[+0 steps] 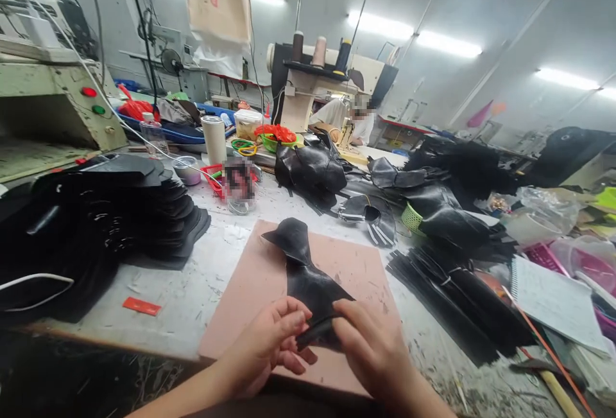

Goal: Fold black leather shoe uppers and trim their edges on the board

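Observation:
A black leather piece (pixel 312 286), narrow at the middle and wide at both ends, lies on a pink board (pixel 231 302). Its near edge is folded over and raised a little. My right hand (pixel 370 344) grips that folded edge, fingers curled over the top. At the left end of the fold is my left hand (pixel 283 338), thumb and forefinger pinched close together above the edge. The lower fingers of this hand curl loosely beneath the leather's corner. The exact contact under the fold is hidden.
A tall stack of black cut pieces (pixel 158 225) stands left, near a red strip (pixel 141 305). To the right lie a tied bundle of black strips (pixel 447 296) and a notebook (pixel 553 302). Behind are a cup (pixel 213 139), a sewing machine (pixel 298 100) and a person (pixel 332 113).

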`<state>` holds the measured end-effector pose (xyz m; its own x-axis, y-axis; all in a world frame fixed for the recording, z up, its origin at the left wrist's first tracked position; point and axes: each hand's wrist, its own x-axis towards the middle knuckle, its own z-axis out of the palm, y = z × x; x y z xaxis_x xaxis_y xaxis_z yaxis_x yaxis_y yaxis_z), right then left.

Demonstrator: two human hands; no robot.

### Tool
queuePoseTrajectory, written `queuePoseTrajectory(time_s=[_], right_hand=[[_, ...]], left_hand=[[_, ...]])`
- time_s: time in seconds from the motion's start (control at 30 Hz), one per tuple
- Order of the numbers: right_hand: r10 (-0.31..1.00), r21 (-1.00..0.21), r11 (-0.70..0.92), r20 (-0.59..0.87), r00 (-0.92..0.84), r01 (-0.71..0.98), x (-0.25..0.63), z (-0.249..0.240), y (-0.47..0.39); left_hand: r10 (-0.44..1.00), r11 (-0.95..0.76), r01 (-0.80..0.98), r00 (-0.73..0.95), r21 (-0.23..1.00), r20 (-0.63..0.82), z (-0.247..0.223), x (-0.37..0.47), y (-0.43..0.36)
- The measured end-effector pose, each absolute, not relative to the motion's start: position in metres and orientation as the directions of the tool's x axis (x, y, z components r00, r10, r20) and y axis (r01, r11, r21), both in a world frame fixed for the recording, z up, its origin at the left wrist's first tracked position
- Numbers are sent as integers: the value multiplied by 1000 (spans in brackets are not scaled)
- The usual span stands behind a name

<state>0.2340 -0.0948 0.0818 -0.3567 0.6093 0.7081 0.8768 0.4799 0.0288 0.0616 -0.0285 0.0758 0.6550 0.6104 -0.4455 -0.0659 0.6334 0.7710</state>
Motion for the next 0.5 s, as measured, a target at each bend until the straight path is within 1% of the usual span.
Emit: queuePoseTrajectory(time_s=[0.03, 0.07, 0.13, 0.17, 0.2, 0.27, 0.3, 0.33, 0.37, 0.4, 0.43, 0.5], right_hand=[[619, 63, 503, 670, -409, 862, 226, 82, -86], [630, 70, 524, 639, -442, 849, 220, 82, -77], [651, 43, 588, 569, -503, 808, 215, 85, -61], [657, 1, 620, 546, -520, 785, 215, 87, -51], [667, -65, 645, 533, -520, 761, 216, 89, -40], [723, -262, 635, 532, -441, 727, 220, 91, -10], [770, -364, 594, 515, -377, 717, 221, 91, 8], [822, -447, 537, 467, -326, 715, 222, 90, 29], [868, -495, 478, 391, -305, 726, 222, 89, 51], [900, -498, 433, 287, -328, 751, 221, 86, 72], [911, -475, 412, 178, -373, 778, 219, 83, 93], [890, -437, 424, 41, -454, 793, 211, 74, 129]], left_hand=[[612, 669, -91, 630, 737, -478, 78, 59, -28], [630, 679, -114, 597, 725, -496, 80, 54, -27], [691, 663, -168, 512, 729, -511, 82, 40, -20], [723, 645, -191, 465, 740, -510, 83, 31, -16], [758, 619, -210, 413, 757, -505, 84, 21, -10], [821, 561, -242, 287, 792, -494, 86, -2, 3], [849, 527, -265, 209, 808, -485, 86, -14, 9], [869, 494, -290, 126, 820, -479, 85, -26, 16], [881, 459, -319, 39, 829, -472, 83, -37, 22], [884, 425, -346, -39, 837, -465, 80, -47, 28], [882, 395, -369, -102, 841, -459, 75, -56, 33], [877, 350, -417, -167, 839, -450, 64, -69, 40]])
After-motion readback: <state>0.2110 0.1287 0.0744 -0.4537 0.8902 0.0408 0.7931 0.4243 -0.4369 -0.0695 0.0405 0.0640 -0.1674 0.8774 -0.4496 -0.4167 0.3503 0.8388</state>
